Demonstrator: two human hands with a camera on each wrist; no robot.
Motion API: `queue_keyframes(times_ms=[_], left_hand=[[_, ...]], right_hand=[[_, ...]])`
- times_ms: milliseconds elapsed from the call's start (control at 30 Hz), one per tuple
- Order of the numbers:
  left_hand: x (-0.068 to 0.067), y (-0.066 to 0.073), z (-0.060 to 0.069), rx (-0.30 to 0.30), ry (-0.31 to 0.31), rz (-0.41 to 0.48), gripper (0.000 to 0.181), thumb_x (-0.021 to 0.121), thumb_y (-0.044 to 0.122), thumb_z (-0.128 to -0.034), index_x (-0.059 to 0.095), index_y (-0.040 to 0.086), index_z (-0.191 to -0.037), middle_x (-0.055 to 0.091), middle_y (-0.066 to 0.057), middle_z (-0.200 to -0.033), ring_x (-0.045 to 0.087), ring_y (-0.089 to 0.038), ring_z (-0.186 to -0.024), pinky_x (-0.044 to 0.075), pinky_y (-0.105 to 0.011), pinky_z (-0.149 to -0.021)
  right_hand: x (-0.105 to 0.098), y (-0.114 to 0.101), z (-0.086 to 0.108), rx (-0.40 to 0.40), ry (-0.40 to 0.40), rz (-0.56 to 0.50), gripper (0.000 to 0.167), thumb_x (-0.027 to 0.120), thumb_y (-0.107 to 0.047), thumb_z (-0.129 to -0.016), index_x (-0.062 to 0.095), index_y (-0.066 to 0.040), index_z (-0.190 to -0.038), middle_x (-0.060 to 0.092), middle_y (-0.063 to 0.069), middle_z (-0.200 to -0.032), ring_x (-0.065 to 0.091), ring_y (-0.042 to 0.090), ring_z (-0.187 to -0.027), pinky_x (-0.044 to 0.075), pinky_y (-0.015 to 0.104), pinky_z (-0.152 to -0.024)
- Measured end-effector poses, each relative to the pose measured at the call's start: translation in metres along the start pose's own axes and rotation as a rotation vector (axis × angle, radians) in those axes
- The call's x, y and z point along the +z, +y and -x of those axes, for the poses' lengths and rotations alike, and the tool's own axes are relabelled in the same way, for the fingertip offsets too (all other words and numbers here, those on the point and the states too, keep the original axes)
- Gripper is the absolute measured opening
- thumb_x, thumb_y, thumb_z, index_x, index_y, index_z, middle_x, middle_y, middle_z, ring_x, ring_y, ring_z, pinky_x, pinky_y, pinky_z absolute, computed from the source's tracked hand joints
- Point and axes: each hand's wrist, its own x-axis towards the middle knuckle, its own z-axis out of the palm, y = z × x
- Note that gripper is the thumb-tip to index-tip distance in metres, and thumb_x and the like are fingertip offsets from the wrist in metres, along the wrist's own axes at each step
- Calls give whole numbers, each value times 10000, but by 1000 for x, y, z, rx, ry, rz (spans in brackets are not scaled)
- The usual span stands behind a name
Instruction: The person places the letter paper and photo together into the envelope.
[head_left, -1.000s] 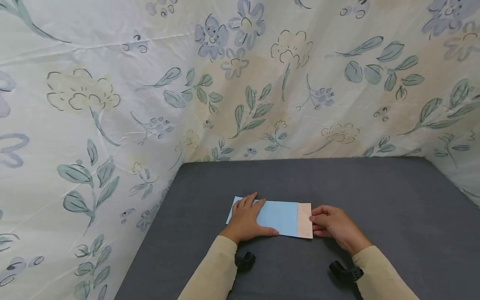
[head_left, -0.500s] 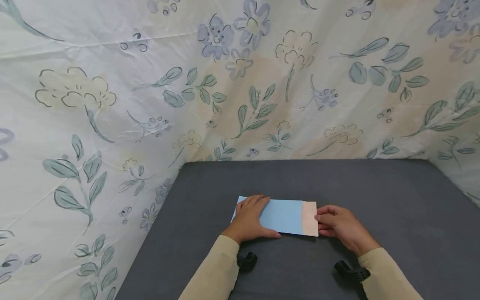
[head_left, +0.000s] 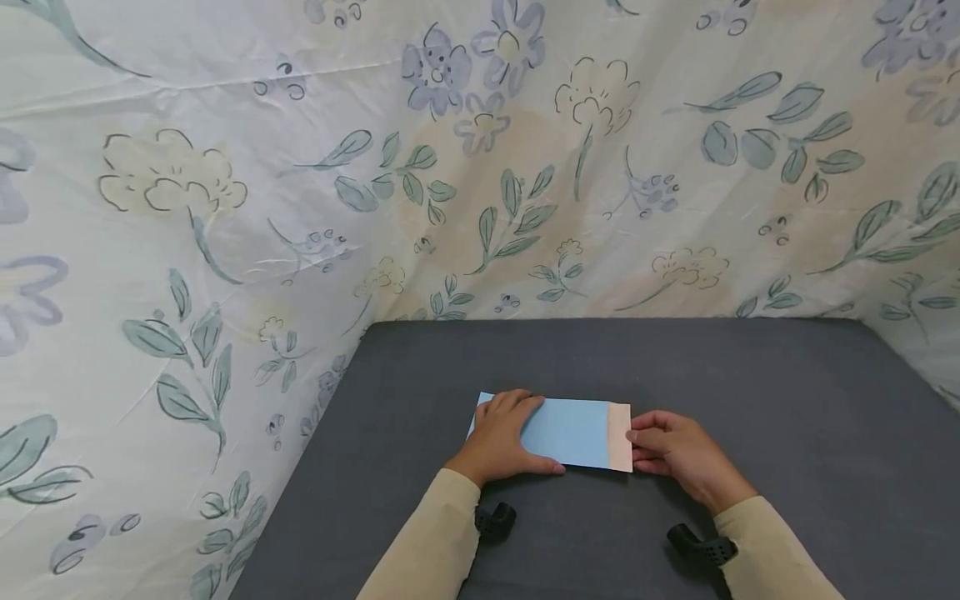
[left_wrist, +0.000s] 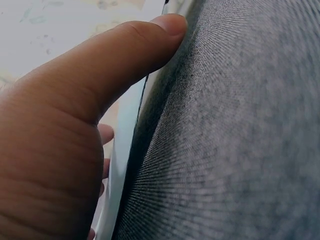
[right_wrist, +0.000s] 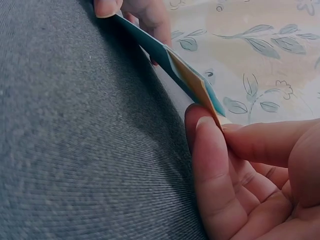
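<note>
A light blue paper envelope (head_left: 567, 432) lies low over the dark tabletop in the head view. From its right end sticks out a narrow strip of peach card (head_left: 619, 437). My left hand (head_left: 501, 439) spans the envelope's left part, thumb at the near edge and fingers at the far edge, holding it. With thumb and fingers, my right hand (head_left: 678, 454) pinches the card's outer end. In the right wrist view the peach card (right_wrist: 192, 80) sits between blue paper layers. The left wrist view shows the left thumb (left_wrist: 135, 47) across the envelope's edge (left_wrist: 125, 135).
A dark grey cloth-like tabletop (head_left: 787, 417) lies beneath both hands. Floral fabric (head_left: 585, 233) hangs along the back and left sides. Black wrist bands (head_left: 495, 522) sit on both sleeves.
The envelope and both hands shifted slightly right in the view. Over the last half second the peach strip has become narrower, as the right hand has moved a little left with the card.
</note>
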Motion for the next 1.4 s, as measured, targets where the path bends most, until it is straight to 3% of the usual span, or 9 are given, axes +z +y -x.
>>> queue_keyframes(times_ms=[800, 1000, 1200, 1400], left_hand=[[3, 6, -7, 13, 14, 54, 1112, 874, 788, -744, 509, 256, -1649, 471, 31, -1619, 378, -178, -1505, 283, -580, -1179], [1, 6, -5, 20, 8, 62, 1105, 878, 775, -752, 497, 267, -1656, 473, 33, -1616, 374, -177, -1507, 272, -596, -1186], [-1, 5, -1, 45, 1, 74, 1103, 882, 762, -760, 487, 265, -1662, 466, 41, -1619, 368, -169, -1510, 281, -578, -1181], [-2, 3, 3, 62, -3, 85, 1113, 880, 760, -763, 478, 253, -1668, 455, 34, -1632, 360, -176, -1516, 280, -581, -1179]], right_hand=[[-10, 0, -10, -21, -99, -9, 245, 718, -155, -1085, 658, 56, -1194, 701, 145, -1040, 728, 270, -903, 637, 365, -787], [-7, 1, -8, -15, -107, -46, 294, 703, -127, -1088, 567, 68, -1262, 686, 146, -1048, 716, 260, -892, 632, 358, -773], [-2, 2, -3, 15, -95, -65, 531, 685, -131, -1099, 425, 151, -1467, 679, 142, -1111, 702, 243, -901, 628, 349, -776], [2, 1, 3, 32, -106, -78, 500, 678, -136, -1107, 491, 173, -1453, 697, 127, -1050, 720, 224, -868, 628, 334, -754]])
